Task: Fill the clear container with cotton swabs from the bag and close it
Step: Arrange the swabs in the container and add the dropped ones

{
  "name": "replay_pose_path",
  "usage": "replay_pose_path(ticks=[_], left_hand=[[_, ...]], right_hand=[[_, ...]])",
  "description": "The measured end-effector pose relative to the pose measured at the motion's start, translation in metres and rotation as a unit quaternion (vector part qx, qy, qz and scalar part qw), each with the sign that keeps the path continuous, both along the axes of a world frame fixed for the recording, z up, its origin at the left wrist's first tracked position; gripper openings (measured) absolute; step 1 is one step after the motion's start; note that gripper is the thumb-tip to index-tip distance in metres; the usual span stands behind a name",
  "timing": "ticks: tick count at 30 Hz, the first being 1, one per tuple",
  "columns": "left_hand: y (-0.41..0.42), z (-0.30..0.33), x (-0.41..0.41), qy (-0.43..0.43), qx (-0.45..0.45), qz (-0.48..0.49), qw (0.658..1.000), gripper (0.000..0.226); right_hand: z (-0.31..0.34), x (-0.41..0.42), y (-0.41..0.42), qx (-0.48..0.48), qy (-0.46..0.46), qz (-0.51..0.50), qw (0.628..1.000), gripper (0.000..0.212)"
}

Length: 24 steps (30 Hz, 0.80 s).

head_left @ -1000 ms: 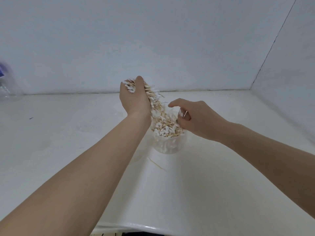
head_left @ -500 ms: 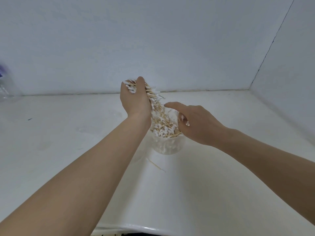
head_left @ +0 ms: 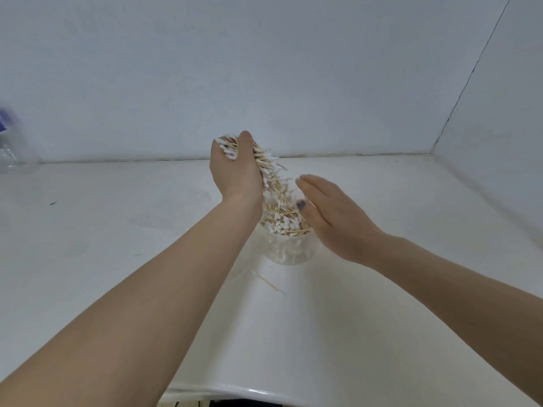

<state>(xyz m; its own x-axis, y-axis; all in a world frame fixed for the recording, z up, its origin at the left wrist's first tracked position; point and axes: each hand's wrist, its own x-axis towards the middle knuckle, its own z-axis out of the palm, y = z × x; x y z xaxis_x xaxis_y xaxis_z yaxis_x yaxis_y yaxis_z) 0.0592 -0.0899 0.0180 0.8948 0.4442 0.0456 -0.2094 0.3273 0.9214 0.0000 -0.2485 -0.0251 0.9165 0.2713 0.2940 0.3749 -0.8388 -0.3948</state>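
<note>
Head view puts our hands at the centre of the frame, over the clear container (head_left: 289, 248). What has just changed is our right hand (head_left: 332, 214): half a second ago its fingers were curled in a pinch at the container's rim, and now they lie flat and straight, edge-on against the right side of the heap, holding nothing. Our left hand (head_left: 235, 174) has kept its place above and to the left, fingers curled around a bundle of cotton swabs (head_left: 271, 174) that slopes down into the container's mouth. The swabs (head_left: 283, 220) already stand heaped above the rim, so we judge the filling nearly done; the flat right hand looks set to steady or pat the pile so that a lid can go on, though we see no lid or bag clearly. One stray swab (head_left: 269, 283) lies on the white tabletop (head_left: 382, 318) just below the container. A clear plastic bottle (head_left: 11, 148) sits blurred at the left edge. Pale blue-grey walls (head_left: 264, 69) meet in a corner at the upper right.
</note>
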Motion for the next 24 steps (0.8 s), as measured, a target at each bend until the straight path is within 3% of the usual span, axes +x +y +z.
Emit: replay_pose_path(ticks=[5, 8, 12, 15, 19, 24], left_hand=[[0.002, -0.001, 0.001, -0.002, 0.005, 0.007, 1.000, 0.020], [0.004, 0.000, 0.002, -0.002, 0.005, 0.004, 1.000, 0.020], [0.006, -0.001, 0.004, 0.001, 0.000, 0.009, 1.000, 0.020], [0.007, -0.003, 0.006, 0.004, -0.001, 0.007, 1.000, 0.021], [0.006, -0.005, 0.006, 0.007, -0.011, 0.008, 1.000, 0.020], [0.003, -0.006, 0.007, 0.005, 0.000, 0.004, 1.000, 0.022]], right_hand=[[-0.007, 0.002, 0.006, -0.044, 0.009, 0.032, 0.999, 0.043], [0.000, 0.006, 0.004, 0.003, -0.027, 0.004, 1.000, 0.044], [0.014, 0.019, 0.001, -0.001, 0.060, 0.022, 0.998, 0.045], [0.004, 0.019, -0.001, -0.033, 0.016, 0.040, 0.999, 0.037], [-0.005, 0.019, -0.002, 0.013, -0.031, 0.013, 0.999, 0.035], [-0.003, 0.025, 0.005, 0.097, 0.039, -0.024, 0.994, 0.025]])
